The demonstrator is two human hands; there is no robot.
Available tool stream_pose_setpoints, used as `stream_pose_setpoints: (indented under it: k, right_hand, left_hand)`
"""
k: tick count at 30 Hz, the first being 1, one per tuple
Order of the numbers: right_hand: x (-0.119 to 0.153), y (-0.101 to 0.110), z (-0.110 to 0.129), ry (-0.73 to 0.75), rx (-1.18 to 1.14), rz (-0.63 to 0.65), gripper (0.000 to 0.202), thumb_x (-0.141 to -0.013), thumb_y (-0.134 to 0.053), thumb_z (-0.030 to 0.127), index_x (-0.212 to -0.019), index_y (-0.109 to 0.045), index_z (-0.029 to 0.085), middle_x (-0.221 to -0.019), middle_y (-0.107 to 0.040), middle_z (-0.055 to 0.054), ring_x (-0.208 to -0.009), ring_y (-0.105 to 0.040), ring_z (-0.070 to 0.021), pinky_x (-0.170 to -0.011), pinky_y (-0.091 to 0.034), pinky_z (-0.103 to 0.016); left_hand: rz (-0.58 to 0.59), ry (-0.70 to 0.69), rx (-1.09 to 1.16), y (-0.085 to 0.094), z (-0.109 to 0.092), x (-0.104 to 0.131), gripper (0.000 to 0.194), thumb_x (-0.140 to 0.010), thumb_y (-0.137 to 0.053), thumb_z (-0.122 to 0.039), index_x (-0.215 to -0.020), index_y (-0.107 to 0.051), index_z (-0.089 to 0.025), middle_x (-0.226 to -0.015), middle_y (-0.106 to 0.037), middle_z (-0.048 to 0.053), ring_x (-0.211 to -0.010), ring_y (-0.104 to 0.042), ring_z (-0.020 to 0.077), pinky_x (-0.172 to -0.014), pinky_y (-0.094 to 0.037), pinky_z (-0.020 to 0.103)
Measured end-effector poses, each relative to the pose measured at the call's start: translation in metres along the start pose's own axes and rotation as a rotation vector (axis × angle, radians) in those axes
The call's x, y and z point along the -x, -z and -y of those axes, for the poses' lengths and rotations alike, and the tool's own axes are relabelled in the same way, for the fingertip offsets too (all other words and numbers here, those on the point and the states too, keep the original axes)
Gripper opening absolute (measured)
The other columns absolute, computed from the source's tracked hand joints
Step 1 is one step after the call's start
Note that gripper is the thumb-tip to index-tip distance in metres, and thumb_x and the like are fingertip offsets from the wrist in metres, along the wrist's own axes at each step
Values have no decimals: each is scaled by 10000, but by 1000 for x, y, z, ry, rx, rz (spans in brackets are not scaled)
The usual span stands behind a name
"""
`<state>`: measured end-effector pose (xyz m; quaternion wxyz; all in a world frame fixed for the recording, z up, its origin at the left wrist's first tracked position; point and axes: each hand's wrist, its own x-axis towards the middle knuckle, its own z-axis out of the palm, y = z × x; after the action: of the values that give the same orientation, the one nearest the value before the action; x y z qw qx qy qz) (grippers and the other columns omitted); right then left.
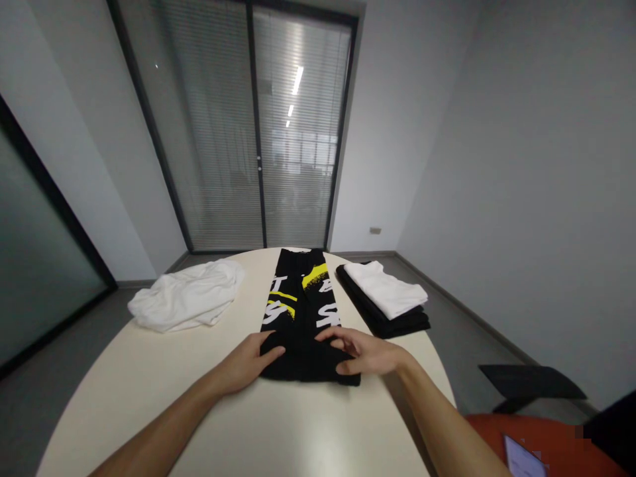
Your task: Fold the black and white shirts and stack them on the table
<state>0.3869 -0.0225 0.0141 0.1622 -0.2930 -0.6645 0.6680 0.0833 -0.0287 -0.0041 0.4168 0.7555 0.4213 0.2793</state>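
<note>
A long folded black garment (pixel 301 318) with white lettering and yellow streaks lies flat on the table, stretching away from me. My left hand (pixel 248 361) rests at its near left edge, thumb on the black cloth and fingers along the side, thumb and fingers apart. Over the near right corner, my right hand (pixel 368 352) has its fingers curved and spread, with thumb and forefinger touching the cloth or just above it. No cloth shows pinched in either hand. Whether the garment is trousers or a top, I cannot tell.
Loosely heaped white cloth (pixel 189 295) lies on the left of the pale round table (pixel 278 430). On the right, a folded white garment (pixel 387 288) sits on folded black cloth (pixel 402 324). A red chair (pixel 481 437) with a phone-like device (pixel 524 457) stands at lower right.
</note>
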Motion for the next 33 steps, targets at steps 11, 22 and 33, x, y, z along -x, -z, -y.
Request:
stream_pose_setpoints:
  k: [11,22,33]
  right_hand:
    - [-7,11,-10,43,68,-170,478,-827,-733,430,-1234,-585,228,-972,-626,-7,-879,-605,-151,-795,-474,-284]
    - [-3,5,-7,33,-5,50,533,-785,-788,418,-1225,-583,199,-992,-668,-27,-825,-636,-130,-736,-486,-247]
    - [-32,11,-25,284,385,-565,325,-898,-630,333,-1203,-609,223,-1156,-653,-69,-1117,-595,-225,-1003,-442,-387]
  left_hand:
    - [-134,90,-258,8,2,3,495,-936,-500,-558,-1247,-662,-209,-1163,-728,99,-1123,-637,310,-1024,-432,402]
    - [292,75,99,22,-19,15,468,-911,-574,-564,-1212,-686,-222,-1171,-727,35,-1123,-628,268,-1028,-468,384]
    - [-161,29,1,10,14,-9,551,-927,-516,-569,-1295,-621,-174,-1331,-648,87,-1236,-577,306,-1105,-398,421]
